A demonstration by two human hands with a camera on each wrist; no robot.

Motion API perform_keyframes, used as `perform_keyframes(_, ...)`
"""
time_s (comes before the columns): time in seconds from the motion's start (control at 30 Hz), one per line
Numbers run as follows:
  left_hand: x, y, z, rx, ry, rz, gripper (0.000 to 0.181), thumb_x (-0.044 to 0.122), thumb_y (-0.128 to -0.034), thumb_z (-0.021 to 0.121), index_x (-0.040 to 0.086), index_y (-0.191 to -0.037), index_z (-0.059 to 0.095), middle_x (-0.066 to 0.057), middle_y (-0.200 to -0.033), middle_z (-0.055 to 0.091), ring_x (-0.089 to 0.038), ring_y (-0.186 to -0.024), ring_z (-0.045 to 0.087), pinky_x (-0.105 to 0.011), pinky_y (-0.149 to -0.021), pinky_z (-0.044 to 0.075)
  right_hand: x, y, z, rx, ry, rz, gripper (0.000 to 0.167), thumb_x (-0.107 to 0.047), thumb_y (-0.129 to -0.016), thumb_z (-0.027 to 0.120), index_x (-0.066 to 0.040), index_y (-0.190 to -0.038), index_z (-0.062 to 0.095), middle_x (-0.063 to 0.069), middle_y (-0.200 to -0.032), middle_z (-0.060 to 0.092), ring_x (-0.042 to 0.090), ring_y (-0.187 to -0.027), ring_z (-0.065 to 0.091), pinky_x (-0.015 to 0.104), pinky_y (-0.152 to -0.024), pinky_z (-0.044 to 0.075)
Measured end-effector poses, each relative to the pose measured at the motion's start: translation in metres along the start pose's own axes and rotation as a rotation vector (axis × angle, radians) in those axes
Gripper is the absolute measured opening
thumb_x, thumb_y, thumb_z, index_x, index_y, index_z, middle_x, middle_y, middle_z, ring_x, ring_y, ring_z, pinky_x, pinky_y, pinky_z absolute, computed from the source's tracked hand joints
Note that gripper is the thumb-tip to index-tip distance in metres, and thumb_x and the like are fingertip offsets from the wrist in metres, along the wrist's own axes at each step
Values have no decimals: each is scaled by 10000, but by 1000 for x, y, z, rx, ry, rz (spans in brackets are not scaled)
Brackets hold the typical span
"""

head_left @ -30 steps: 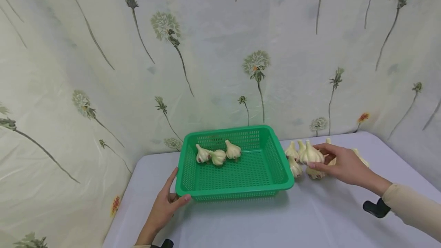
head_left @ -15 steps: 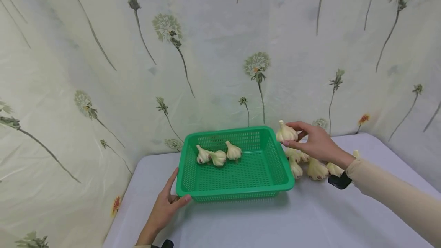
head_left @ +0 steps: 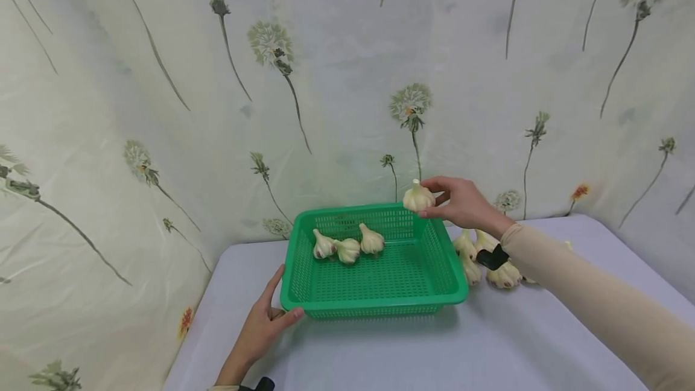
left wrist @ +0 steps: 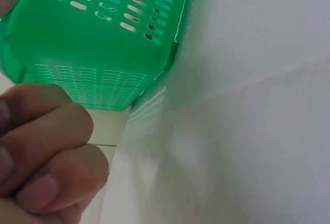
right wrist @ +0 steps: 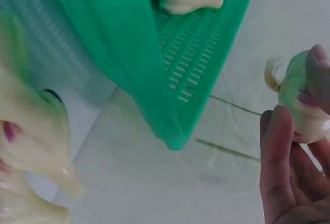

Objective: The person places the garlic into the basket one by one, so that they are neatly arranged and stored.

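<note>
In the head view my right hand (head_left: 464, 203) pinches a garlic bulb (head_left: 418, 198) between thumb and fingers, stem up, over the far right part of the green plastic basket (head_left: 374, 306). The right wrist view shows that bulb's root tuft (right wrist: 273, 74) facing the basket side. Three garlic bulbs (head_left: 348, 251) lie inside the basket, toward its left and back. My left hand (head_left: 257, 329) holds the basket's near left corner, thumb at the front rim and index finger along the left side. Its other fingers (left wrist: 56, 146) are curled below the rim in the left wrist view.
Several more garlic bulbs (head_left: 504, 275) lie on the white tablecloth (head_left: 380, 355) right of the basket, partly behind my right forearm. A flower-printed sheet (head_left: 336, 107) hangs behind the table and along its left side.
My right hand has lifted the garlic bulb from the pile on the right and carried it left and up, over the basket. The left hand has stayed at the basket's corner.
</note>
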State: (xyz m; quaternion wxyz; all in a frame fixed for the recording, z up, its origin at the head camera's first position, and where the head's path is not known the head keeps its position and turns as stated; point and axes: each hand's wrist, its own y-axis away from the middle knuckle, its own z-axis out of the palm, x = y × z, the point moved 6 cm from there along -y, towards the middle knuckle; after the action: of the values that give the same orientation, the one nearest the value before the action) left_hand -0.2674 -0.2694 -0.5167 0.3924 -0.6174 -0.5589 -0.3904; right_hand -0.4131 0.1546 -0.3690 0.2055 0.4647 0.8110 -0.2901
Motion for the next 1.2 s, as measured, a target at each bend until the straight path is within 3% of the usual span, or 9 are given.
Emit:
perform_keyframes(0.27,-5,3,2,-6,21,-36,970,354,-941,822,388,-1696,213,79,-553,356,-70,-473,272,-221,-453,253,6,-22,24,-71,-51,26,664,-181,-924,849,30,-1487,567,307,-1429,598,374,-1049,748,395,-773,624)
perform_keyframes(0.5,-8,4,3,-12,12,-51,965,386,-942,815,421,-1688,203,79,-539,380,-74,-464,269,-223,-451,256,9,-35,48,-131,-10,6,659,-180,-903,868,60,-1451,591,289,-1371,635,358,-1010,750,424,-840,614)
perform_keyframes(0.9,-4,-1,1,-10,14,-19,970,361,-944,817,426,-1688,198,82,-539,376,-70,-457,278,-221,-447,270,6,-55,75,-252,127,46,533,-272,-855,907,-24,-1292,729,154,-1240,736,352,-1175,678,529,-970,564)
perform_keyframes(1.03,-3,-1,1,-7,19,-18,970,344,-947,818,427,-1689,198,80,-540,373,-67,-458,284,-217,-450,275,6,-58,82,-294,180,42,513,-265,-833,928,-6,-1241,755,147,-1178,759,317,-1097,710,487,-940,582)
perform_keyframes(1.2,-2,-1,1,-14,37,-19,966,337,-947,818,431,-1687,205,71,-546,375,-59,-464,285,-223,-452,272,5,-57,88,-367,243,80,236,-226,-833,930,-58,-917,787,61,-852,742,221,-745,705,373,-687,560)
